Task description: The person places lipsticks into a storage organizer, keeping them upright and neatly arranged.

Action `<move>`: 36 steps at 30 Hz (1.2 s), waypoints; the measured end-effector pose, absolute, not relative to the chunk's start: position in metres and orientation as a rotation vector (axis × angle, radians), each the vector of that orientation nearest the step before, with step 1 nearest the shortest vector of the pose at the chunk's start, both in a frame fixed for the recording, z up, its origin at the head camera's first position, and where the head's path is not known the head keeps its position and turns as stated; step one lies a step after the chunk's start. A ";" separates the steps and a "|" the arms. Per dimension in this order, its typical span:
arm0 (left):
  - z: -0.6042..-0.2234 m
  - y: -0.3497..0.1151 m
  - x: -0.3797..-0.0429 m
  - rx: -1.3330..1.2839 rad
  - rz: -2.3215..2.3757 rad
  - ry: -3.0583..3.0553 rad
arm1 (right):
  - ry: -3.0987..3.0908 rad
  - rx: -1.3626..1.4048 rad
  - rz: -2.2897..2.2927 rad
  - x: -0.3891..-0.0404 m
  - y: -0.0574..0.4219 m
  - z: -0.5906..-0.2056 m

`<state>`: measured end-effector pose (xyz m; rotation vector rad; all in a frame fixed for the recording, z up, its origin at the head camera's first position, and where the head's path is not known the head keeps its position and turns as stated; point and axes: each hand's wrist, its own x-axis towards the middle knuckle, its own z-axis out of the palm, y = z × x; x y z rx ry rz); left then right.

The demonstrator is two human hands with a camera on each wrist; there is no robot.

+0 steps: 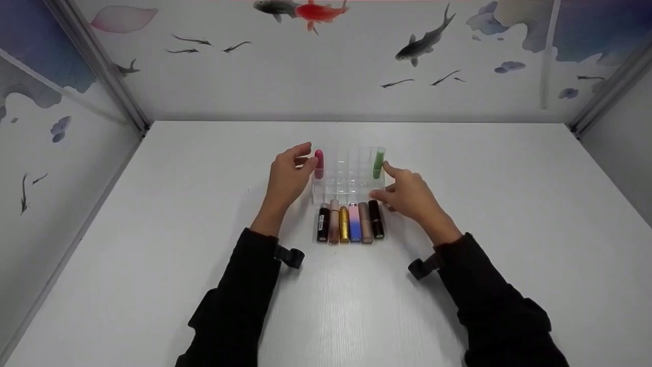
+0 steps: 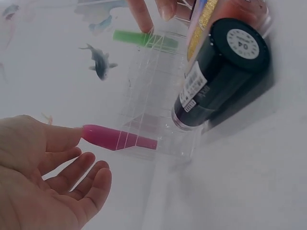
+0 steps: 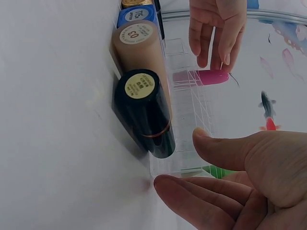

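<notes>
A clear organizer (image 1: 349, 186) with compartments stands on the table. A pink tube (image 1: 319, 164) is upright in its back left slot, and a green tube (image 1: 378, 163) is in the back right one. My left hand (image 1: 290, 173) is at the pink tube, thumb tip right at its rounded top, other fingers loosely bent and apart. My right hand (image 1: 410, 193) is beside the organizer's right side, its thumb by the green tube and its index finger near the front corner. In the right wrist view, that hand's thumb and fingers (image 3: 206, 196) are spread, with nothing gripped between them.
In front of the organizer several cosmetic tubes lie in a row: a black tube with a white label (image 1: 323, 223), a gold tube (image 1: 344, 224), a pink-and-blue tube (image 1: 355, 224), brownish ones and a dark tube (image 1: 376, 219). Fish-printed panels (image 1: 346, 66) stand around the white table.
</notes>
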<state>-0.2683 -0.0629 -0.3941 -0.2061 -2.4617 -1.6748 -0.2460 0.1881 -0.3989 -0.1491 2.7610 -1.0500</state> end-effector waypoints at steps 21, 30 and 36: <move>-0.400 -0.075 -0.257 -0.269 -1.643 -2.783 | 2.777 -0.159 -1.021 -0.247 0.191 -0.398; -0.405 -0.068 -0.258 -0.188 -1.585 -2.829 | 2.782 -0.162 -1.018 -0.247 0.190 -0.397; -0.404 -0.067 -0.256 -0.185 -1.550 -2.820 | 2.793 -0.172 -1.015 -0.247 0.190 -0.398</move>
